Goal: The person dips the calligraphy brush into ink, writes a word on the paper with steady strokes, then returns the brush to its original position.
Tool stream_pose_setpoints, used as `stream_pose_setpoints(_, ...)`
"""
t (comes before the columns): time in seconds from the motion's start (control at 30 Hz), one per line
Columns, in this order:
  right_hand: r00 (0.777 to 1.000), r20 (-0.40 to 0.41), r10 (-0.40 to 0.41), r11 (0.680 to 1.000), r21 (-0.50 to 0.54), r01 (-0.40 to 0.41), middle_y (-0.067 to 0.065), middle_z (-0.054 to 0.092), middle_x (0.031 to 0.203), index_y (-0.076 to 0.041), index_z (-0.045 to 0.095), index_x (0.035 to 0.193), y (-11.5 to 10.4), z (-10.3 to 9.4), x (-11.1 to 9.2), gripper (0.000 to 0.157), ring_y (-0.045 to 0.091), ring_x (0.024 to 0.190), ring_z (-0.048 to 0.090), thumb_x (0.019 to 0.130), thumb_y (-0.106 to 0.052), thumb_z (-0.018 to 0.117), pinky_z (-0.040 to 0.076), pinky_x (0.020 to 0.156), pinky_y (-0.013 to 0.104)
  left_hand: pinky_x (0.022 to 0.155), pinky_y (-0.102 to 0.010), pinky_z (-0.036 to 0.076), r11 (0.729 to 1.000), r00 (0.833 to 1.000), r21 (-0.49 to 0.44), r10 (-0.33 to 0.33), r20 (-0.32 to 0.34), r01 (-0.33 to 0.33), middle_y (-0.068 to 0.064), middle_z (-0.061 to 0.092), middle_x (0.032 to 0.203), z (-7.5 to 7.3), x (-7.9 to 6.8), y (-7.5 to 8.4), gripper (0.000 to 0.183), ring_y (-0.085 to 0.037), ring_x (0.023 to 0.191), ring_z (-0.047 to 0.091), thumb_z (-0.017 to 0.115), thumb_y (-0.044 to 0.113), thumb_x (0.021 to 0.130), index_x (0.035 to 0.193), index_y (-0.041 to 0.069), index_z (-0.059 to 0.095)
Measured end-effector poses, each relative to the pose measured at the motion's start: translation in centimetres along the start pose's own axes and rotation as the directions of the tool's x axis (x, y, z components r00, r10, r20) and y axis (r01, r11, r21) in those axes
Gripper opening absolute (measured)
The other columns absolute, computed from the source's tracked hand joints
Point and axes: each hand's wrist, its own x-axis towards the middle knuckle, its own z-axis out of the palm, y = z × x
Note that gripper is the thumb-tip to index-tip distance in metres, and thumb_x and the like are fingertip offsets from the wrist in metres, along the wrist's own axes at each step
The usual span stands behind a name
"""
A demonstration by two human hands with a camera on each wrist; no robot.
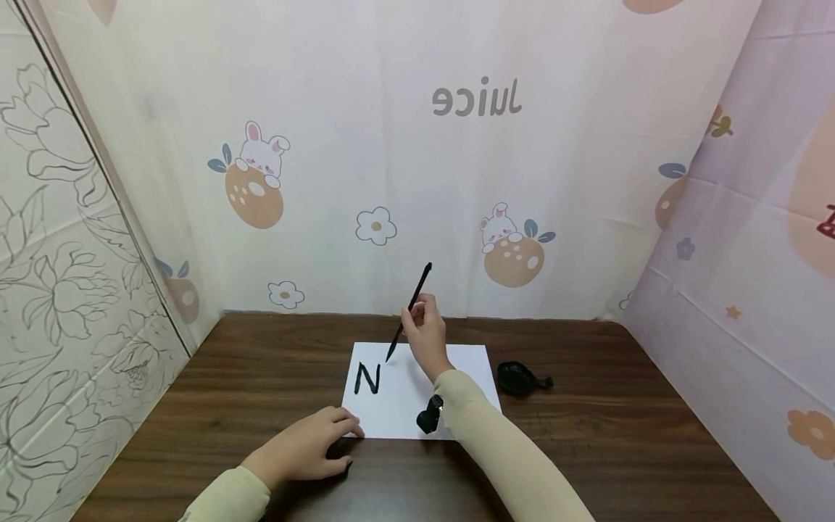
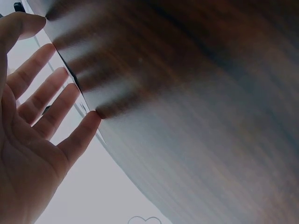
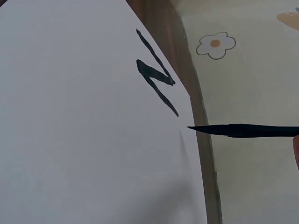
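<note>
A white sheet of paper lies on the table, with a black letter N painted at its upper left. My right hand pinches a dark writing brush, which slants with its handle up and to the right. In the right wrist view the pointed tip of the brush hovers just above the sheet, beside the N. My left hand has its fingers spread, with fingertips on the paper's lower left corner and the thumb on the table. Only a fingertip of the right hand shows in the right wrist view.
A small black dish with a short handle sits on the table right of the paper. The dark wooden table ends at printed curtains behind and at the sides. A black wrist camera is on the right sleeve, over the paper.
</note>
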Motion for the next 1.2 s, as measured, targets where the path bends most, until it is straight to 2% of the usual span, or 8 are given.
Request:
stream_pose_setpoints(0.17, 1.000, 0.000, 0.003, 1.000, 0.004, -0.003, 0.005, 0.056, 0.095, -0.009, 0.046, 0.123, 0.07, 0.12, -0.08, 0.027, 0.016, 0.080, 0.061, 0.101, -0.016, 0.060, 0.057, 0.068, 0.028, 0.088, -0.034, 0.052, 1.000, 1.000, -0.001, -0.002, 0.002, 0.002, 0.001, 0.061, 0.117, 0.07, -0.05, -0.08, 0.031, -0.017, 0.107, 0.059, 0.077, 0.022, 0.083, 0.113, 0.018, 0.068)
stream_pose_setpoints(0.5, 1.000, 0.013, 0.006, 1.000, -0.014, -0.006, 0.005, 0.055, 0.094, -0.007, 0.046, 0.122, 0.60, 0.10, -0.22, 0.027, 0.016, 0.078, 0.060, 0.101, -0.016, 0.060, 0.057, 0.066, 0.028, 0.089, -0.035, 0.052, 1.000, 1.000, 0.002, -0.015, 0.019, 0.015, 0.001, 0.061, 0.118, -0.02, 0.01, 0.04, 0.031, -0.017, 0.110, 0.059, 0.076, 0.023, 0.084, 0.113, 0.018, 0.068)
stream_pose_setpoints(0.83, 0.999, 0.036, -0.003, 1.000, -0.006, 0.004, 0.004, 0.057, 0.090, -0.011, 0.049, 0.117, 0.86, -0.07, -0.23, 0.022, 0.016, 0.076, 0.060, 0.099, -0.011, 0.061, 0.057, 0.062, 0.027, 0.088, -0.035, 0.052, 1.000, 1.000, 0.014, 0.020, -0.024, -0.020, 0.001, 0.061, 0.114, 0.06, -0.05, 0.04, 0.032, -0.017, 0.106, 0.059, 0.078, 0.022, 0.081, 0.111, 0.017, 0.068)
stream_pose_setpoints(1.2, 0.998, 0.052, -0.019, 0.998, -0.060, 0.022, 0.003, 0.056, 0.090, -0.013, 0.049, 0.117, 0.89, -0.36, -0.34, 0.023, 0.016, 0.079, 0.058, 0.099, -0.012, 0.062, 0.053, 0.062, 0.026, 0.089, -0.034, 0.051, 1.000, 1.000, 0.019, 0.012, -0.026, -0.011, 0.003, 0.061, 0.113, 0.30, -0.07, -0.05, 0.031, -0.015, 0.105, 0.059, 0.077, 0.022, 0.082, 0.111, 0.017, 0.068)
